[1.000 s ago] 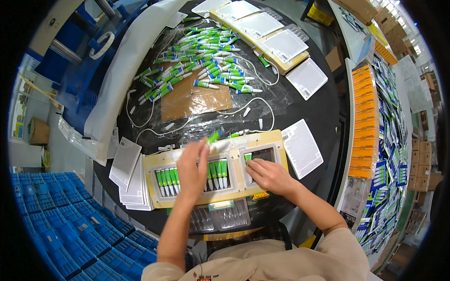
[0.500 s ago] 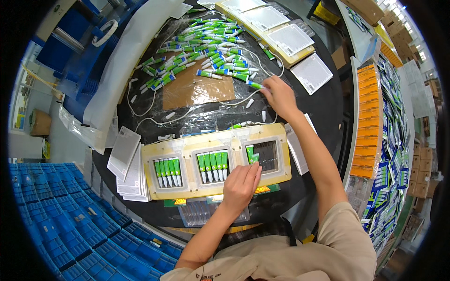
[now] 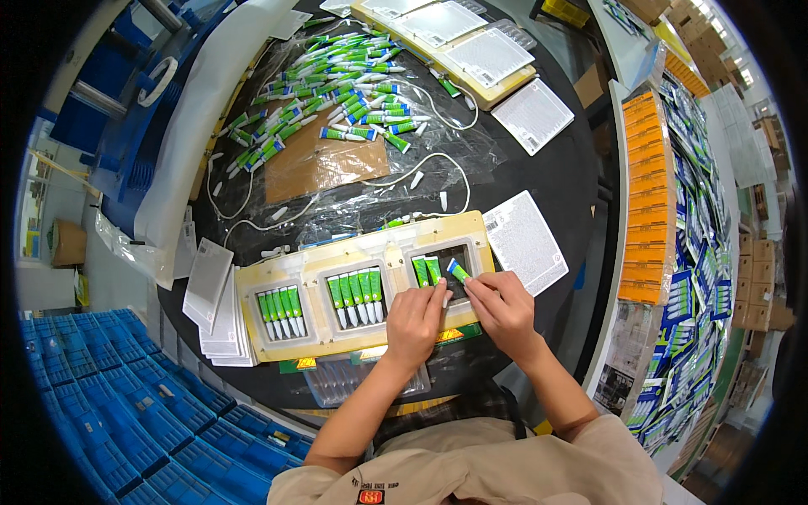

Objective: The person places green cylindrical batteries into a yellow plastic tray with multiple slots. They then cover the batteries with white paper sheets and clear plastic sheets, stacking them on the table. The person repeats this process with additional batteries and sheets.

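A yellow tray-like frame with three windows lies in front of me. Several small green tubes with white caps stand side by side in its left window and its middle window. In the right window, two green tubes lie at the left side. My left hand is closed at their lower ends, its fingertips pinched on the second one; the fingers partly hide it. My right hand pinches another tube, blue end up and tilted, over the same window.
A heap of similar tubes covers the far side of the round black table, partly on brown cardboard. White cards lie at the right and left. A second yellow frame stands far right. A pale cable crosses the table.
My right hand has come back from the heap to the right window with a tube. A second tube now shows there beside the first. My left hand stays at that window.
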Motion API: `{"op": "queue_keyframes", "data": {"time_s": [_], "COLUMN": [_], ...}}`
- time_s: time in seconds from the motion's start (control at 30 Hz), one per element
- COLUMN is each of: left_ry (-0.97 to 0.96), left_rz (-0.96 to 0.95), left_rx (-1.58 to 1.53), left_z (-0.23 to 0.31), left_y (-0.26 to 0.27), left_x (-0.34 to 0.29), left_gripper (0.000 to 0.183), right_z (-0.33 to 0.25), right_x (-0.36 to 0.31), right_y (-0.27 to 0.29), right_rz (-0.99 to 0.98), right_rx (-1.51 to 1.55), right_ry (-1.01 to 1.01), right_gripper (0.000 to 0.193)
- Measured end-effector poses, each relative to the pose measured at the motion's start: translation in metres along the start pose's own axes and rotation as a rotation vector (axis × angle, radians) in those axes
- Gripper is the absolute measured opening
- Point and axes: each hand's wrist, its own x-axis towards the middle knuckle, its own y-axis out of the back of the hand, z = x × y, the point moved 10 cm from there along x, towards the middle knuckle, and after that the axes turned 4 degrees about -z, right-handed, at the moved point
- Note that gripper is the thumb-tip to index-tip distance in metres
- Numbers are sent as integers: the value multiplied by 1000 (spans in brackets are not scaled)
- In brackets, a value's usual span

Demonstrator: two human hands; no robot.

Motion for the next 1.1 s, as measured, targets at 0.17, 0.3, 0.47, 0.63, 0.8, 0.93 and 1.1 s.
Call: {"op": "queue_keyframes", "data": {"time_s": [0.17,0.3,0.47,0.63,0.8,0.93,1.1], "left_ry": [89,64,52,-1,0,-57,-64], "left_rz": [-67,-182,-243,-47,-38,-263,-326], "left_rx": [118,122,52,-21,364,493,365], "left_z": [-2,-7,-11,-41,-181,-235,-216], "left_y": [-4,-4,-3,33,25,-16,-5], "left_x": [-5,-9,-8,30,150,188,177], "left_gripper": [47,47,40,30,27,16,9], "right_z": [-5,-14,-7,10,78,114,62], "right_x": [-2,-9,-7,61,218,243,145], "right_y": [-9,-30,-52,-13,-109,-175,-53], "right_rz": [-106,-227,-313,-2,-136,-350,-178], "right_rx": [-39,-57,-38,131,-34,-129,87], "right_ry": [80,204,150,53,-64,-138,68], "right_gripper": [29,30,28,21,31,28,19]}}
